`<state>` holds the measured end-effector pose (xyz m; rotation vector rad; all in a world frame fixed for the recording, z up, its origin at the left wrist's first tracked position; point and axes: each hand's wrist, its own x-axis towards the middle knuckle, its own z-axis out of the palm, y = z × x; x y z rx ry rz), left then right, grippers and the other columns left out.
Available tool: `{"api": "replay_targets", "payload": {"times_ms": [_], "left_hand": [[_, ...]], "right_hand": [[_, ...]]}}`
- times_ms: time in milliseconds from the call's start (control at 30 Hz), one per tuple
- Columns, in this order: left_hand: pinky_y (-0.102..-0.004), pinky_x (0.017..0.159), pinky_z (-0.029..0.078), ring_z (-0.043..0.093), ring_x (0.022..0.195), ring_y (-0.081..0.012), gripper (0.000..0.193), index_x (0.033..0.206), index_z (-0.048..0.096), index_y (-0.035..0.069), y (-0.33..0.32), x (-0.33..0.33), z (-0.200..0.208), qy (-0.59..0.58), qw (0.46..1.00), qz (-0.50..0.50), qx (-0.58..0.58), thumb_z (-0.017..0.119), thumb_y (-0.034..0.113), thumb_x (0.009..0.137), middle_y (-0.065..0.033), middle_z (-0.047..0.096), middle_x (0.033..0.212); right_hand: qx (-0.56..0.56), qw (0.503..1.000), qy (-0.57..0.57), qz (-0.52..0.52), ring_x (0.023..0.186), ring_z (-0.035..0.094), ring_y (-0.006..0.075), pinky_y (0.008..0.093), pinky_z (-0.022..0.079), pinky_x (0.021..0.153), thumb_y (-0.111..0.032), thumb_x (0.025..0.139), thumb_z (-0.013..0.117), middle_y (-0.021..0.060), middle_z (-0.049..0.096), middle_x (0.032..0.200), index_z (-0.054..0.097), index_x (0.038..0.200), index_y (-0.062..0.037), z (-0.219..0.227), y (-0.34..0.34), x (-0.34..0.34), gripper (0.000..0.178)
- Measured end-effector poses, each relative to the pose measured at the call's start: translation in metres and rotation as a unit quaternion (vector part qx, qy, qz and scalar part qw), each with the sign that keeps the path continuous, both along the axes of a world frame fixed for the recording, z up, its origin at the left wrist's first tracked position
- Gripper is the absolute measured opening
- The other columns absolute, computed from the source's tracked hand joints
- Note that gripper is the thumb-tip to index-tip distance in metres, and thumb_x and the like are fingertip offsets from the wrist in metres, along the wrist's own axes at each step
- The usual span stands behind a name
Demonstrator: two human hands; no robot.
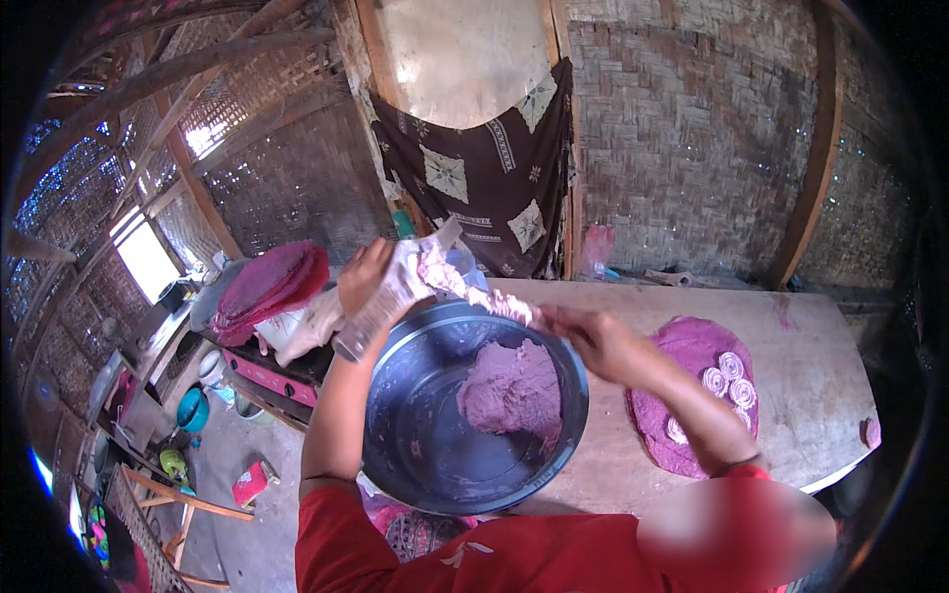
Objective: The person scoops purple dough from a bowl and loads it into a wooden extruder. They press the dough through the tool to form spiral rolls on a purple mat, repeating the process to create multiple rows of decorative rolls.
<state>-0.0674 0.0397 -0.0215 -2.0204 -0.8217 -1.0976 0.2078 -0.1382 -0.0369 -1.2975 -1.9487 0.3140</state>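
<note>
My left hand [364,282] grips a pale, translucent tube-shaped container [388,301], held tilted over the left rim of a large dark basin [415,465]. Pinkish dough shows at the container's upper end. In my right hand [603,341] is a stick-like utensil [504,304], thickly coated with the same dough; its far end meets the dough at the container's mouth. Its exact kind is hidden by the coating. Below both hands, a big lump of purple-pink dough [514,387] sits in the right half of the basin.
Right of the basin, a purple round mat [657,435] on the wooden table [806,376] carries several pale dough spirals [730,366]. A stack of purple round mats [272,287] rests at the left. A patterned dark cloth [474,178] hangs behind.
</note>
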Motion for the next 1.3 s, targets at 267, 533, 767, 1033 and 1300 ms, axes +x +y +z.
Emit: {"api": "replay_targets", "payload": {"times_ms": [267,533,767,1033,1300], "left_hand": [[-0.0368,0.067,0.053,0.061,0.077,-0.0257,0.023,0.085,0.061,0.011,-0.031,0.021,-0.004,0.076,0.991,-0.077,-0.073,0.068,0.029,0.073,-0.0054,0.055,0.081],[-0.0449,0.074,0.053,0.066,0.086,-0.033,0.02,0.092,0.067,0.016,-0.023,-0.001,0.002,-0.063,0.983,0.076,-0.153,0.067,0.032,0.08,-0.0095,0.068,0.093],[-0.0456,0.078,0.052,0.066,0.088,-0.0338,0.025,0.095,0.068,0.012,-0.022,0.02,0.0,-0.071,0.986,0.002,-0.152,0.067,0.031,0.079,-0.0133,0.068,0.094],[-0.0438,0.078,0.053,0.065,0.089,-0.0346,0.023,0.09,0.068,0.01,-0.033,0.011,-0.005,-0.089,0.984,0.064,-0.142,0.067,0.029,0.077,-0.0125,0.068,0.094],[-0.038,0.085,0.051,0.065,0.092,-0.0307,0.031,0.108,0.066,0.005,-0.009,-0.02,0.011,-0.257,0.951,-0.083,-0.152,0.064,0.025,0.085,-0.0146,0.069,0.104]], "right_hand": [[0.316,0.821,-0.46,-0.117,0.057,0.061,0.0146,0.0297,0.048,0.047,-0.016,0.083,0.057,0.0018,0.055,0.072,0.057,0.132,-0.0163,0.032,-0.007,-0.027,0.049],[0.233,0.923,-0.268,-0.146,0.057,0.059,0.0275,0.0399,0.049,0.052,-0.002,0.08,0.056,0.0084,0.051,0.069,0.05,0.14,-0.017,0.048,-0.036,-0.005,0.062],[0.146,0.984,0.1,0.027,0.096,0.064,0.0319,0.0381,0.049,0.085,0.01,0.088,0.051,0.0254,0.06,0.11,0.046,0.142,-0.0062,-0.048,0.013,-0.064,0.057],[0.01,0.981,0.192,0.0,0.099,0.065,0.0384,0.0365,0.05,0.087,-0.001,0.095,0.05,0.0267,0.064,0.112,0.052,0.132,0.0018,-0.057,0.015,-0.05,0.037],[-0.086,0.95,0.287,0.09,0.076,0.054,0.014,0.0272,0.047,0.073,-0.014,0.103,0.046,0.0073,0.063,0.092,0.048,0.139,-0.0008,-0.053,-0.02,-0.042,0.038]]}}
